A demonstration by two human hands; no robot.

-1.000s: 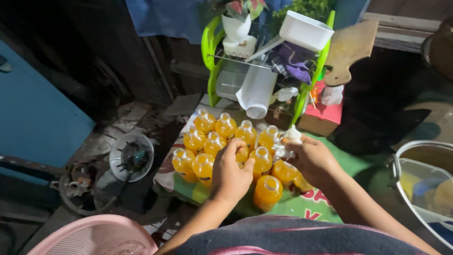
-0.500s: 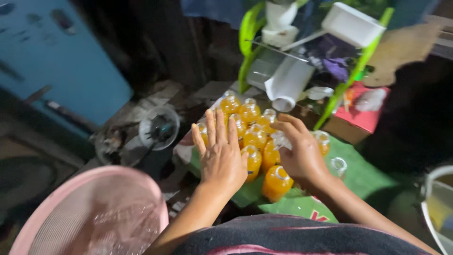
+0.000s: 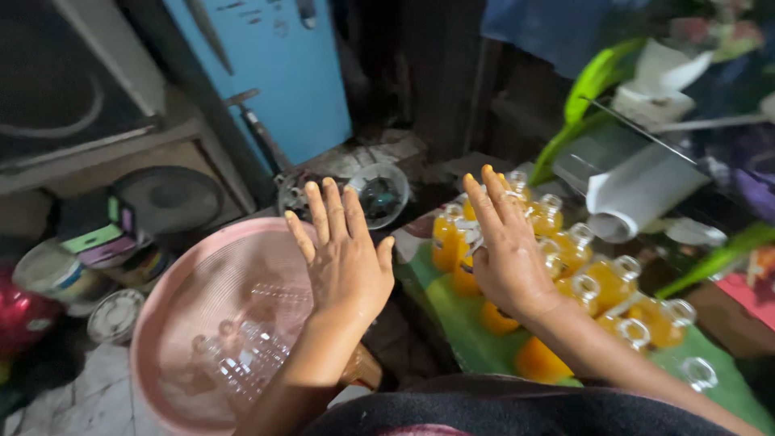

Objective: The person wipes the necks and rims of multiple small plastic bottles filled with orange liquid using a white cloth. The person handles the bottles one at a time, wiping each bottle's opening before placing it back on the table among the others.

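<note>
My left hand (image 3: 343, 254) is raised with fingers spread, holding nothing, above the right side of a pink plastic basin (image 3: 173, 323). Several empty clear bottles (image 3: 242, 355) lie inside the basin. My right hand (image 3: 504, 246) is also flat and spread, hovering over a cluster of several small bottles of orange liquid (image 3: 581, 270) with clear caps. These bottles stand on a green patterned cloth (image 3: 468, 323). Neither hand grips anything.
A light blue cabinet door (image 3: 274, 73) stands at the back. A green rack (image 3: 593, 89) with white containers (image 3: 638, 190) is at the right. A small round fan (image 3: 379, 194) lies on the floor behind the basin; tins and lids (image 3: 89, 250) are stacked at left.
The view has swung left, bringing the pink basin to the centre. Both hands have lifted off the orange bottles and moved left; the left hand is now over the basin.
</note>
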